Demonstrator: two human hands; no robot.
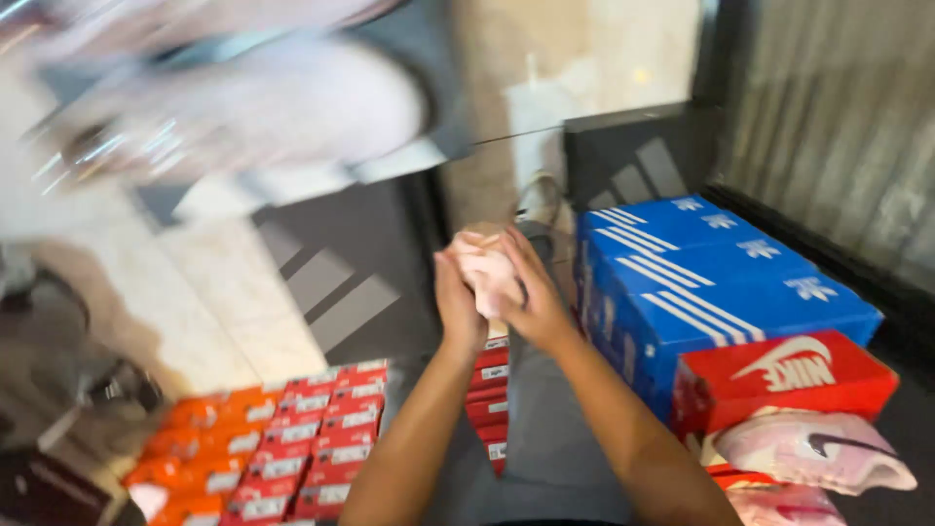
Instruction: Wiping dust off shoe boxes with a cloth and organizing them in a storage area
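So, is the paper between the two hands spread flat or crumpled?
Crumpled. The pale paper is bunched into a wad, pressed between the left hand and right hand; no flat sheet shows, though the picture is blurred.

Soft, crumpled pale paper wad [484, 273]; smooth cardboard blue shoe boxes [701, 282] and red box [779, 375]; glossy pink shoe [808, 450]; matt grey floor [545, 429]

Both hands, left [458, 307] and right [534, 302], pressing pale crumpled paper [487, 273], blue shoeboxes [701, 292] beside, red box [779, 375] below
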